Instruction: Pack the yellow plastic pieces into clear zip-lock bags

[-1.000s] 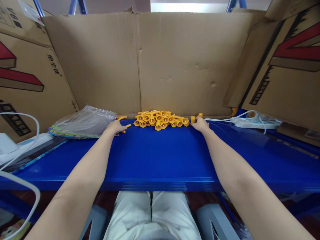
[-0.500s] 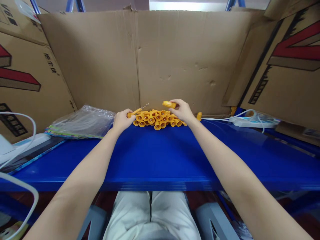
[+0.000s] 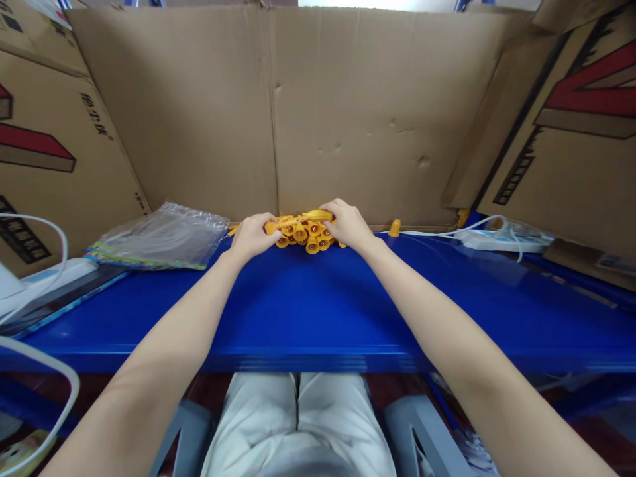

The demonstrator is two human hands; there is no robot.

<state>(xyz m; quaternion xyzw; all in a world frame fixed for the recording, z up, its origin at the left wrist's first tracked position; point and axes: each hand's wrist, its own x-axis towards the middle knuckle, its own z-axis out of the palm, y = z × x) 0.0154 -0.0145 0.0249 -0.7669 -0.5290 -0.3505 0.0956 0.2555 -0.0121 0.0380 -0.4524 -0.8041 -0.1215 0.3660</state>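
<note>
Pile of yellow pieces with round, flared mouths [image 3: 313, 246] sits at the back of a blue tabletop [image 3: 318, 305], the mouths turned toward the person. Just above the left part of the pile, the left hand [image 3: 254, 235] curls its thumb and fingers around the end of a slim yellow piece [image 3: 287, 224], which sticks out from the grip toward the right, over the pile. Across from it, above the pile's right part, the right hand [image 3: 346, 224] pinches a thicker yellow piece [image 3: 317, 215] between thumb and fingers, so that this one points left. Both held pieces come together over the top of the pile; whether their ends touch is too small to tell. Each hand hides some of the pile behind its fingers. Right of the pile and apart from it, one yellow piece stands alone [image 3: 394, 228]. Left of the pile, beyond the left hand, lies a clear plastic bag [image 3: 163, 235]. Farther right of the pile rests a white power strip [image 3: 501, 242], and directly behind the pile rises a cardboard panel [image 3: 348, 99].
</note>
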